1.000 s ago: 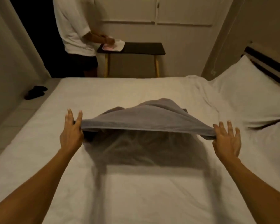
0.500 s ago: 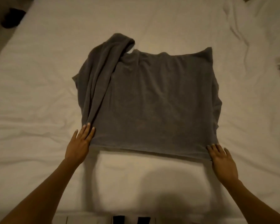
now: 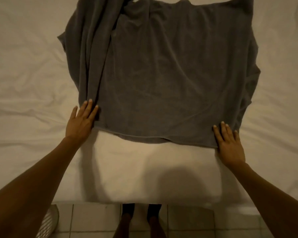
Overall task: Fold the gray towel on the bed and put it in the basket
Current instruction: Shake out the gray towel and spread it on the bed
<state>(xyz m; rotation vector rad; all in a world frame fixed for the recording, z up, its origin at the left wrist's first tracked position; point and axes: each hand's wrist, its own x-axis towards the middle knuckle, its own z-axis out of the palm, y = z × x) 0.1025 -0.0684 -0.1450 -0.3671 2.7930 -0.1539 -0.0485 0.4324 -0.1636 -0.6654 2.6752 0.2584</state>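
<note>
Evidently we were at the spreading-out step, with no tidy fold made yet: the dark gray terry-cloth towel [image 3: 162, 74] lay mostly flat on the white wrinkled bed sheet [image 3: 24, 74], and our two hands were at its near corners. Our left hand [image 3: 81, 121] rested with fingers straight and together, fingertips on the towel's near left corner, palm on the sheet just beside it, gripping nothing. Our right hand [image 3: 229, 145] lay likewise flat and uncurled, its fingers over the near right corner and hem; whether a thumb tucked under the cloth we could not tell. From both hands the towel stretched away toward the far side, its far edge cut off by the top of the view. Just beyond our left fingertips a long strip of cloth was bunched and doubled over on itself, running away from us along that side, while the cloth ahead of our right hand lay smoother. We judged that the next move called for flattening that bunched left side, then pinching both near corners and carrying them over to the far edge. What looked like the white slatted laundry basket [image 3: 48, 222] stood on the tiled floor below our left forearm, well apart from the towel.
</note>
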